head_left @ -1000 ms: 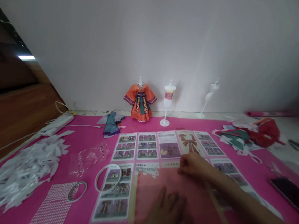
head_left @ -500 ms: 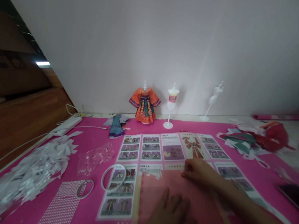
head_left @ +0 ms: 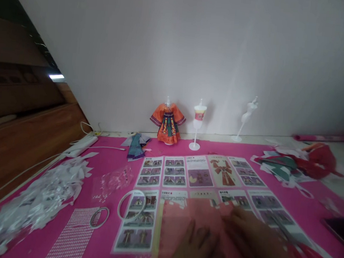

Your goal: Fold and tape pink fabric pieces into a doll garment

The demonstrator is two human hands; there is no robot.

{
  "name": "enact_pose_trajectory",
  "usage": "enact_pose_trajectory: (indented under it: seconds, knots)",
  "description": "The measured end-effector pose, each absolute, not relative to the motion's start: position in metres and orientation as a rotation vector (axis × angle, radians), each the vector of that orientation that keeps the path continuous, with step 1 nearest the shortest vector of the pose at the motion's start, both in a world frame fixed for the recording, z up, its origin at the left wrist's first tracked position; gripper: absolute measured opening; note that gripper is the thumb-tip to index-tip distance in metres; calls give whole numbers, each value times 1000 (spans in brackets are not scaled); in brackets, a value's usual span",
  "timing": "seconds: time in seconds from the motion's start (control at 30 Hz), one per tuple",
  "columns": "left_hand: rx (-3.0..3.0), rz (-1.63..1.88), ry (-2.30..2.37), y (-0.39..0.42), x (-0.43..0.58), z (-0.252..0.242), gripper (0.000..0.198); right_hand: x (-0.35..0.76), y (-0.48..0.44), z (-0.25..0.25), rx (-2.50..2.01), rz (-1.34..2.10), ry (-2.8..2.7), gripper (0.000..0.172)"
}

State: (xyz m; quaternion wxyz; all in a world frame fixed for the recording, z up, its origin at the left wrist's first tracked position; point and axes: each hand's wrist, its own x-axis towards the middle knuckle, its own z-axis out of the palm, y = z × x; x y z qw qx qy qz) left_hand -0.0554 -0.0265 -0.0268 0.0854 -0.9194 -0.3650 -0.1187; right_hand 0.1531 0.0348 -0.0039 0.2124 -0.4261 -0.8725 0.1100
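Note:
A sheet of translucent red fabric (head_left: 194,215) lies over part of the printed instruction sheet (head_left: 174,171). My left hand (head_left: 197,249) rests on the fabric with its fingers apart. At the fabric's upper right part, my right hand (head_left: 247,230) touches it. Those fingers are dark and blurred, and whether they pinch anything cannot be made out. Small white pieces (head_left: 213,203) show along the fabric's top edge. Red-handled scissors (head_left: 305,253) lie beside my right forearm, partly covered by it.
Behind stand a doll form in an orange robe (head_left: 168,124) and two white doll forms (head_left: 197,121). Tape rolls (head_left: 119,208), a sheet of beads (head_left: 75,225) and white scraps (head_left: 42,198) are at left. Fabric scraps (head_left: 304,160) and a phone (head_left: 339,232) are at right.
My right hand has moved right and nearer to me from the fabric's top edge. More white pieces there and the scissors have come into sight. My left hand stays on the fabric.

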Motion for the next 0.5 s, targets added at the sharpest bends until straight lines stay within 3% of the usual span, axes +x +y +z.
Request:
enact_pose_trajectory:
  seconds: [0.23,0.5]
  knots:
    - [-2742,-409,-1028,-26,-57,-12,23,160,19,-5,-917,-230,-2394,35]
    - [-2866,-267,-1225,-23,-66,12,24,163,20,0,-908,-175,-2435,36]
